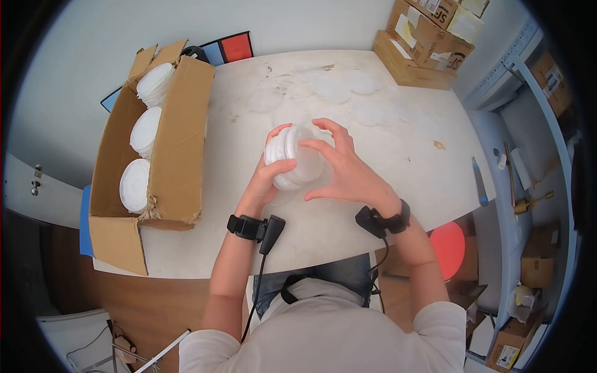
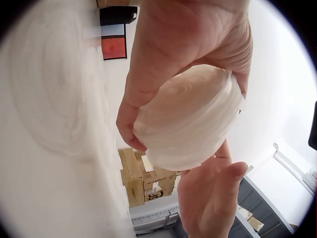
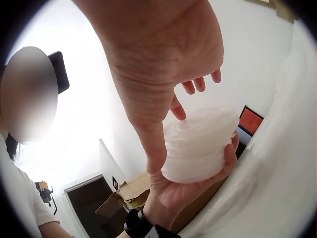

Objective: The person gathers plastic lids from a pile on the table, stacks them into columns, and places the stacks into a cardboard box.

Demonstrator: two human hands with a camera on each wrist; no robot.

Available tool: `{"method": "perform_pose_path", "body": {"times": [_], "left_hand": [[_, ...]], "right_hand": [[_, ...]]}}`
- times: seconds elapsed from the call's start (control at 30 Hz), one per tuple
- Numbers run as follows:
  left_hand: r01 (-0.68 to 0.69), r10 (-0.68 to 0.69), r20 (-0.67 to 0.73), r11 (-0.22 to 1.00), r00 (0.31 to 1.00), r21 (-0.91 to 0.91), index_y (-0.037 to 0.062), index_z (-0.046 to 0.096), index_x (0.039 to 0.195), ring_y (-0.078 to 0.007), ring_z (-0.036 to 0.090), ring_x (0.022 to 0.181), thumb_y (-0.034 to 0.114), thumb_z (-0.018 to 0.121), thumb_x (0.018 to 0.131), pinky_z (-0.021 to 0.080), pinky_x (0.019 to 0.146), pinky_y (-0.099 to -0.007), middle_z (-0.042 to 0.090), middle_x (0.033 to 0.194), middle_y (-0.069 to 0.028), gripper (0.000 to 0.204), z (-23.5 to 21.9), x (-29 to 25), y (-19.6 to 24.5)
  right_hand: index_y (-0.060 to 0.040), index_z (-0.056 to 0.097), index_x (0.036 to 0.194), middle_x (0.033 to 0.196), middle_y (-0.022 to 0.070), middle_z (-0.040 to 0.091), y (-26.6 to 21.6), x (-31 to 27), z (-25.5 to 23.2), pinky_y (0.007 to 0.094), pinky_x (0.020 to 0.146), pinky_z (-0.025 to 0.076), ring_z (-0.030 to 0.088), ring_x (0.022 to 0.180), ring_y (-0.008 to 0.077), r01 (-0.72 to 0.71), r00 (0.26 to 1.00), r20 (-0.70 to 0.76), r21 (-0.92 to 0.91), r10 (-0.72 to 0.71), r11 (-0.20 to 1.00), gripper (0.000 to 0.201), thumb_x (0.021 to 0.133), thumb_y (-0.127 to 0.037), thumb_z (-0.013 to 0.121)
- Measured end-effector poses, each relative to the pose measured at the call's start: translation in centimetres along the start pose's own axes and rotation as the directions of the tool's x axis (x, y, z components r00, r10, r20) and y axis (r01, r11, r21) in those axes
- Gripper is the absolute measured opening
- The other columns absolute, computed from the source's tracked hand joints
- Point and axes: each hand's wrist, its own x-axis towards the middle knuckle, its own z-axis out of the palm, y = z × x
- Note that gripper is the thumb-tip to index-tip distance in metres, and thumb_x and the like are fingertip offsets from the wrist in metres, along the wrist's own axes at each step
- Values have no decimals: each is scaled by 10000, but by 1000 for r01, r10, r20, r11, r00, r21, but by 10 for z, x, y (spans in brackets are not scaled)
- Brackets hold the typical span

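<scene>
Above the table, a stack of round, translucent white plastic lids [image 1: 305,163] is tilted on its side. My left hand [image 1: 263,177] grips the stack around its edge, thumb on the near side and fingers on the far side. To the right, my right hand [image 1: 349,173] is spread beside the stack's flat face, its index fingertip at the top lid and the thumb lower down. In the right wrist view the index finger [image 3: 177,108] reaches the face of the stack [image 3: 195,148], while the other fingers stand away from it.
An open cardboard box [image 1: 180,143] at the left holds several lid stacks [image 1: 145,132]. Loose clear discs [image 1: 333,87] lie flat toward the table's back. Taped cartons [image 1: 429,43] stand at the back right. A blue-handled knife [image 1: 479,181] lies at the right edge beside a shelf [image 1: 497,133].
</scene>
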Motion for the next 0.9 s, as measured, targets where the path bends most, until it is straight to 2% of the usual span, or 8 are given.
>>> {"method": "perform_pose_path", "body": {"times": [0.07, 0.13, 0.27, 0.33, 0.47, 0.57, 0.73, 0.9], "left_hand": [[8, -12, 64, 998, 998, 66, 146, 266, 1298, -232, 386, 1153, 191, 673, 622, 349, 939, -370, 386, 1208, -82, 790, 1, 0, -2], [8, -25, 128, 991, 991, 133, 147, 278, 1292, -232, 382, 1159, 196, 679, 612, 339, 948, -373, 391, 1210, -77, 791, 0, 1, -5], [-30, 24, 53, 992, 998, 122, 145, 294, 1280, -230, 377, 1162, 193, 689, 600, 331, 953, -369, 403, 1202, -76, 789, 0, 1, -7], [-28, 24, 47, 996, 999, 87, 143, 300, 1273, -227, 381, 1158, 190, 693, 598, 336, 947, -361, 405, 1196, -75, 782, 0, 1, -4], [-6, -8, 88, 987, 996, 160, 144, 303, 1257, -224, 401, 1143, 223, 695, 610, 368, 927, -362, 412, 1187, -75, 761, -4, 1, -6], [27, -41, 75, 983, 996, 180, 142, 299, 1251, -223, 409, 1144, 273, 702, 616, 383, 928, -370, 419, 1182, -77, 763, -7, 2, -9], [6, -4, -10, 978, 1000, 207, 161, 313, 1255, -214, 413, 1113, 233, 720, 644, 379, 887, -341, 414, 1164, -75, 738, -6, 4, -11], [-122, 93, 128, 960, 987, 250, 166, 169, 1375, -248, 396, 1155, 236, 721, 628, 348, 937, -379, 392, 1220, -109, 931, -5, 1, -13]], "right_hand": [[-78, 237, 1336, 1315, 152, 284, 4, 2, 0, 397, 995, 310, 295, 1232, 319, 7, 999, -44, -90, -11, 996, 1021, 518, -230, 828], [-84, 202, 1347, 1364, 144, 237, 9, 4, 5, 402, 1019, 283, 241, 1276, 305, 21, 997, 72, 289, -43, 957, 1072, 499, -235, 840], [-82, 224, 1328, 1343, 153, 270, 8, 6, 13, 422, 1003, 296, 262, 1262, 326, 43, 999, -22, 255, -38, 966, 1045, 493, -225, 835], [-75, 210, 1335, 1357, 145, 263, 12, 4, 14, 414, 1011, 288, 264, 1270, 320, -90, 994, -14, 399, 104, 912, 1055, 501, -243, 834], [-64, 234, 1331, 1367, 148, 250, 17, 4, 15, 395, 1010, 295, 285, 1261, 320, -111, 991, -20, 407, 130, 907, 1018, 529, -280, 822], [-53, 283, 1316, 1362, 158, 263, 8, 8, 17, 385, 997, 315, 309, 1249, 314, -55, 996, -60, 207, 69, 977, 946, 565, -297, 802], [-61, 319, 1308, 1307, 156, 332, 5, 6, 21, 387, 976, 333, 366, 1206, 309, -177, 983, 26, 381, 181, 907, 823, 640, -264, 756], [-87, 325, 1310, 1276, 135, 358, 14, 2, 22, 367, 946, 349, 392, 1165, 280, -125, 989, -20, 434, 149, 892, 801, 652, -259, 748]]}}
